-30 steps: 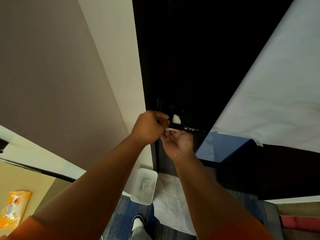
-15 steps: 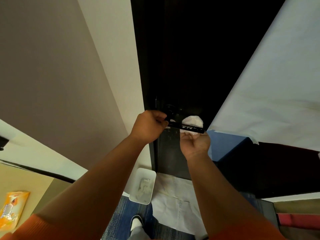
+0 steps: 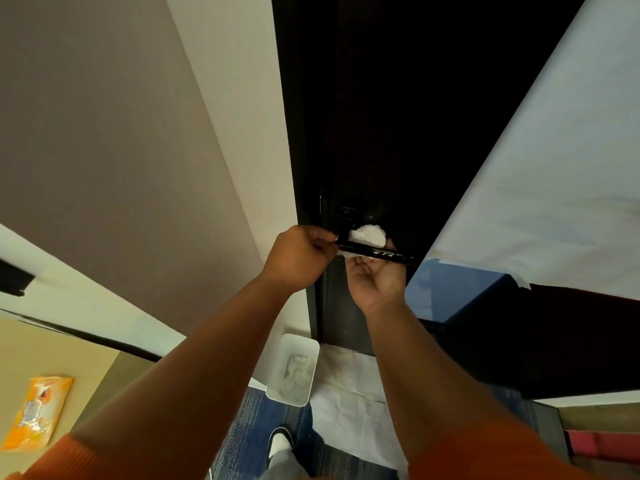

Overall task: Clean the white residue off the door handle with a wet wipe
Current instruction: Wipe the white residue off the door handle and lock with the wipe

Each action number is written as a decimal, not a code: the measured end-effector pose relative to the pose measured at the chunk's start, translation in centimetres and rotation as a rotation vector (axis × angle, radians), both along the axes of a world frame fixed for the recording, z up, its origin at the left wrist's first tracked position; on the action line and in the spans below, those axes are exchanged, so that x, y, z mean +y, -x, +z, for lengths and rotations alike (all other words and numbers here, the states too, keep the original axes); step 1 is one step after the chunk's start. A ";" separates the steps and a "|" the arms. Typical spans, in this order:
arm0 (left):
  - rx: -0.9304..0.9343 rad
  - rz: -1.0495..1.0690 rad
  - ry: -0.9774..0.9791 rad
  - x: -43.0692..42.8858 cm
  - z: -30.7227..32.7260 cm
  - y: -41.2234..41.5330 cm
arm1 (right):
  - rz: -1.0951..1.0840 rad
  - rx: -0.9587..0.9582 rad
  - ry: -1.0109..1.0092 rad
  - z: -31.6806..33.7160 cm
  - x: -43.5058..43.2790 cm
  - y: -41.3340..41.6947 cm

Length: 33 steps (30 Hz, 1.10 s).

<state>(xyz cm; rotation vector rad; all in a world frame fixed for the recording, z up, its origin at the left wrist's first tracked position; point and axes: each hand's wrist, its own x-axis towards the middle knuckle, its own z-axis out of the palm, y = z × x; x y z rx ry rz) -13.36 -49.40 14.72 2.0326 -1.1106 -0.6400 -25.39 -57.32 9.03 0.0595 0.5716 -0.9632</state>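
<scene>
The glossy black, bar-shaped door handle point(image 3: 398, 257) projected level from its round hub on the dark, smooth-faced door point(image 3: 381, 116), close to the door's left edge. Small pale flecks showed along the bar's front face. The left hand point(image 3: 298, 258) was positioned at the hub end of the door handle, with its fingers curled tightly together and its thumb tip set against the end of the bar, gripping it. The right hand point(image 3: 377, 282) was held palm-up directly beneath the bar. Its fingers passed up behind the bar and were largely hidden, curled over and clamping the crumpled white wet wipe point(image 3: 369, 234). The wet wipe formed a soft, wadded lump resting against the top and rear of the door handle, just beside the hub, between the bar and the door face. Both forearms ended in ribbed orange sleeves. On the floor below, a white, round-cornered rectangular plastic bin point(image 3: 277, 375) contained crumpled pale wipes and stood near the door's lower corner, beside a creased white paper sheet point(image 3: 349, 400) laid over blue carpet. A flat orange soft-pack of wipes point(image 3: 36, 410) lay on a tan surface at the lower left, well apart from the door.
</scene>
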 end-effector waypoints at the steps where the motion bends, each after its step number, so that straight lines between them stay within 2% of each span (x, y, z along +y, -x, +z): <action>1: -0.001 0.001 0.002 0.1 0.0 -0.1 | 0.001 -0.001 -0.004 0.0 -0.1 -0.1; 5: 0.003 0.005 0.004 0.4 -0.1 -0.3 | 0.046 -0.015 0.025 -0.3 -0.3 0.4; 11: 0.007 0.001 0.011 0.4 0.2 -0.1 | 0.224 -0.081 0.138 -0.3 -0.2 0.6; 16: 0.055 0.024 -0.003 0.9 0.0 -0.2 | 0.198 -0.085 0.097 -0.4 -0.4 0.9; 21: 0.133 0.083 -0.023 1.6 -0.5 -0.6 | 0.071 0.151 0.052 -1.2 -0.2 2.1; 26: 0.212 0.136 -0.040 2.3 -2.0 -0.8 | 0.052 0.379 0.061 -2.4 -0.1 3.4; 33: 0.319 0.163 -0.032 1.7 -4.1 -0.6 | 0.099 0.770 0.287 -3.8 0.2 2.4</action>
